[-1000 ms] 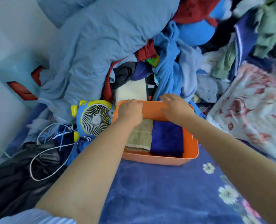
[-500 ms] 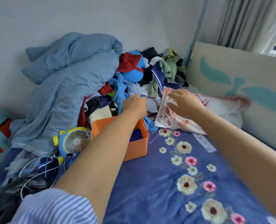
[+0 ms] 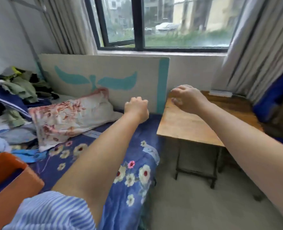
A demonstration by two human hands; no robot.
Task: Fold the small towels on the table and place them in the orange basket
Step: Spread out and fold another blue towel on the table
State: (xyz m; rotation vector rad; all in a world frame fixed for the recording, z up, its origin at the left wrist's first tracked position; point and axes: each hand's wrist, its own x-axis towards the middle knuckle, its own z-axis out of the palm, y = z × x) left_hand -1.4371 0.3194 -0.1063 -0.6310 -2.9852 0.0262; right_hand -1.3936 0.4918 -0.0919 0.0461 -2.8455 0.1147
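Both hands, the left hand (image 3: 136, 106) loosely fisted and the right hand (image 3: 187, 98) with curled fingers, held nothing above the bare-looking brown wooden bench (image 3: 185, 123); a blind reach risked grabbing nothing.

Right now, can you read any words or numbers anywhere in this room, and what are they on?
No words or numbers can be read anywhere.
The pale label patches on the blue flowered bedsheet are too blurred to show any print.
The cream headboard carries only a teal whale-tail shape, no letters.
The orange plastic basket, the wooden side table and the red-patterned pillow show no writing.
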